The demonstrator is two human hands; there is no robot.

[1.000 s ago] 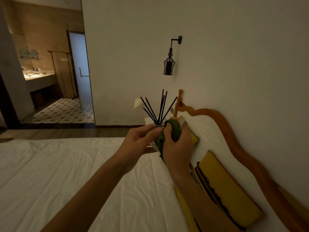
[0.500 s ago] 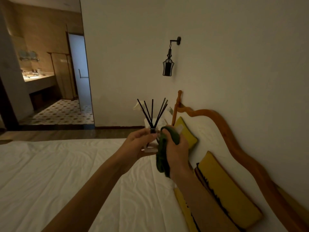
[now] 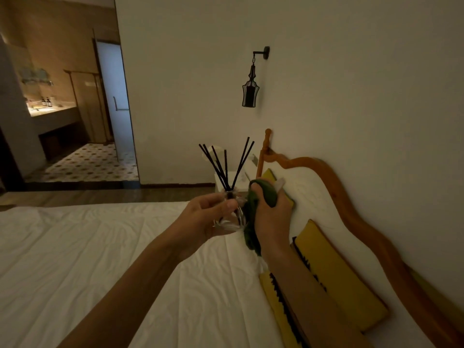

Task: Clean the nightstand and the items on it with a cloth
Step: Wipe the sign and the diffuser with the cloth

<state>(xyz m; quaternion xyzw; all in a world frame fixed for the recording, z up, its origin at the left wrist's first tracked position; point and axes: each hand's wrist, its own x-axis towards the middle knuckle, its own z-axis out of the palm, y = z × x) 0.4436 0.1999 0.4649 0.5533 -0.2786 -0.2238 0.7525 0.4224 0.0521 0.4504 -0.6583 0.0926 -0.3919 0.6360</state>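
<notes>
My left hand (image 3: 200,219) holds a clear glass reed diffuser (image 3: 232,217) above the bed, thumb and fingers curled round its body. Several black reeds (image 3: 226,167) fan up out of its neck. My right hand (image 3: 271,219) grips a bunched green cloth (image 3: 253,217) and presses it against the right side of the glass. The white nightstand (image 3: 241,177) shows only partly, beyond the hands beside the headboard post; most of its top is hidden.
A white bed (image 3: 100,259) fills the foreground. Yellow cushions (image 3: 336,275) lean on the white padded headboard with its curved wooden frame (image 3: 351,197). A black wall lamp (image 3: 250,89) hangs above. A doorway (image 3: 75,159) at the left opens to a tiled bathroom.
The diffuser has come down and slightly left with my left hand, so more of its glass body shows. The cloth in my right hand has slid along the side of the glass.
</notes>
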